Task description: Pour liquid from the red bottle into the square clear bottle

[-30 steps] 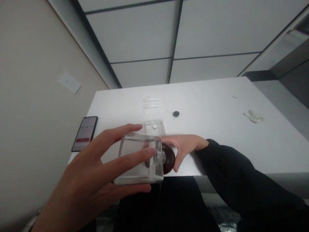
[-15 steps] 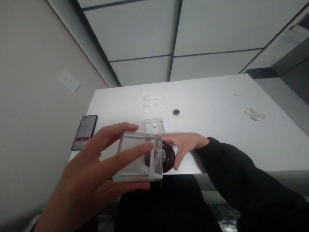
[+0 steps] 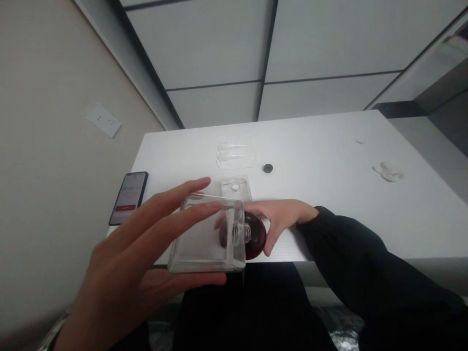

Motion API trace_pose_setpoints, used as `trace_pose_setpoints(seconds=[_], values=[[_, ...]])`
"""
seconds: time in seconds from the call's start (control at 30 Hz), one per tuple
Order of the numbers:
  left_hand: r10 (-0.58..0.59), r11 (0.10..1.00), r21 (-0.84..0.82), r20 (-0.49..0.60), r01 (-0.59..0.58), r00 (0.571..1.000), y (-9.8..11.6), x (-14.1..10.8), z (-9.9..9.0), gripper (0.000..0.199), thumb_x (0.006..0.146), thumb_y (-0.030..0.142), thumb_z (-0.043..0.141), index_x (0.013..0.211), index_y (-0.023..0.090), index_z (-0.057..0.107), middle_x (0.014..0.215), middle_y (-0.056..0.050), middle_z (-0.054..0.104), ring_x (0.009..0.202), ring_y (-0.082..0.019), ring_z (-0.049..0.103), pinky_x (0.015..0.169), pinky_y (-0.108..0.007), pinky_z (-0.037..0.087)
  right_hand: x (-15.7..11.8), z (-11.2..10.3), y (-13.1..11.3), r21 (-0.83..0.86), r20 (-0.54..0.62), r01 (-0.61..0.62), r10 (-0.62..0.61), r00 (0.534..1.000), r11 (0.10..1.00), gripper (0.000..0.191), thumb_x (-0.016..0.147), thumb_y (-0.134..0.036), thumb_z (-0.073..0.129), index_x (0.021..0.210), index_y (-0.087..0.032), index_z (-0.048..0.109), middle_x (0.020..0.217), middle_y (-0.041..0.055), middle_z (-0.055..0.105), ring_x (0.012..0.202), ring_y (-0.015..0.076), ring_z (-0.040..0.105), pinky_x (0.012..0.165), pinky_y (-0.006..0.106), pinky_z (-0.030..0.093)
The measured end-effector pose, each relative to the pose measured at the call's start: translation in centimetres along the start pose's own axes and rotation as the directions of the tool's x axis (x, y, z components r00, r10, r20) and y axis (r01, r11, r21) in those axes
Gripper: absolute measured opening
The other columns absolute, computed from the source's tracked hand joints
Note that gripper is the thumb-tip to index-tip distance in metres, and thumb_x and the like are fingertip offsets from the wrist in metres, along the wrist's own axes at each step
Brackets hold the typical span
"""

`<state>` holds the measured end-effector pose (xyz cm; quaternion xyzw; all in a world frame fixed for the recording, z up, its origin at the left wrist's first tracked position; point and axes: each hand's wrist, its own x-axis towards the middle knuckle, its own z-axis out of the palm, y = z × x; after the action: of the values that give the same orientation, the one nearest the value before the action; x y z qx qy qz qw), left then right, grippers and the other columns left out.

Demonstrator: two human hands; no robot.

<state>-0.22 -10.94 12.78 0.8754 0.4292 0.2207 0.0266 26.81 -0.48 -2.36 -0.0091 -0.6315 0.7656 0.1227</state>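
Note:
My left hand (image 3: 127, 253) grips a clear, square-sided glass bottle (image 3: 206, 246) tipped on its side, with fingers along the top and thumb below. Its end with clear threads points right, against a dark red, rounded vessel (image 3: 259, 239). Whether the two necks touch, I cannot tell. Around that red vessel, at the table's front edge, curl the fingers and thumb of my right hand (image 3: 283, 217). The square bottle partly hides those fingers. Just behind stands another clear square piece (image 3: 236, 187) with a round opening on top.
On the white table (image 3: 321, 156), a clear moulded plastic piece (image 3: 236, 155) lies behind the bottles, with a small dark round cap (image 3: 268, 168) to its right. A phone (image 3: 128, 197) lies at the left edge. Crumpled whitish material (image 3: 388, 172) sits far right.
The fingers of my left hand have shifted back and up along the square bottle, the foremost one leaving its threaded end. My right hand stays around the red vessel.

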Motion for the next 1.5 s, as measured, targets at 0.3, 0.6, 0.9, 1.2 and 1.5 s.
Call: trace_pose_setpoints(seconds=[0.3, 0.6, 0.9, 1.2, 1.5], values=[[-0.002, 1.000, -0.002, 0.005, 0.002, 1.000, 0.22, 0.18, -0.18, 0.062, 0.099, 0.062, 0.072, 0.155, 0.040, 0.057, 0.165, 0.006, 0.060, 0.143, -0.025, 0.068, 0.123, -0.027, 0.053, -0.02, 0.25, -0.33, 0.000, -0.016, -0.009, 0.009, 1.000, 1.000, 0.101, 0.066, -0.034, 0.105, 0.152, -0.016, 0.057, 0.156, 0.0179, 0.062, 0.146, 0.0310, 0.059, 0.126, 0.044, 0.041], [-0.017, 0.997, -0.076, 0.003, 0.017, 1.000, 0.33, 0.06, -0.12, 0.061, 0.096, 0.057, 0.078, 0.152, 0.038, 0.060, 0.169, 0.008, 0.056, 0.146, -0.023, 0.065, 0.128, -0.025, 0.047, -0.07, 0.20, -0.22, -0.009, -0.008, -0.002, 0.002, 1.000, 1.000, 0.101, 0.068, -0.033, 0.104, 0.154, -0.017, 0.055, 0.159, 0.0185, 0.060, 0.147, 0.0307, 0.058, 0.126, 0.044, 0.042], [0.003, 0.999, -0.050, 0.011, -0.002, 1.000, 0.34, 0.14, -0.43, 0.063, 0.095, 0.058, 0.079, 0.152, 0.040, 0.060, 0.170, 0.009, 0.054, 0.145, -0.023, 0.066, 0.127, -0.028, 0.049, -0.11, -0.09, -0.12, -0.075, -0.015, -0.006, 0.005, 1.000, 0.997, 0.106, 0.066, -0.038, 0.105, 0.157, -0.019, 0.054, 0.160, 0.0161, 0.060, 0.150, 0.0312, 0.056, 0.127, 0.044, 0.040], [0.025, 1.000, -0.004, -0.008, -0.025, 1.000, 0.11, 0.05, -0.40, 0.060, 0.099, 0.062, 0.071, 0.155, 0.044, 0.058, 0.166, 0.005, 0.059, 0.137, -0.029, 0.072, 0.117, -0.037, 0.061, -0.07, -0.18, 0.43, -0.064, -0.026, 0.016, -0.018, 0.999, 0.998, 0.107, 0.063, -0.036, 0.106, 0.156, -0.019, 0.056, 0.159, 0.0161, 0.062, 0.147, 0.0316, 0.058, 0.124, 0.043, 0.044], [0.041, 0.999, 0.009, 0.018, -0.041, 0.999, 0.14, 0.32, -0.70, 0.059, 0.102, 0.060, 0.067, 0.157, 0.044, 0.055, 0.169, 0.006, 0.055, 0.138, -0.028, 0.071, 0.119, -0.035, 0.058, -0.02, 0.04, 0.07, -0.053, -0.051, 0.001, -0.003, 0.999, 0.999, 0.105, 0.062, -0.034, 0.106, 0.153, -0.018, 0.058, 0.157, 0.0158, 0.064, 0.145, 0.0311, 0.060, 0.124, 0.043, 0.045]])
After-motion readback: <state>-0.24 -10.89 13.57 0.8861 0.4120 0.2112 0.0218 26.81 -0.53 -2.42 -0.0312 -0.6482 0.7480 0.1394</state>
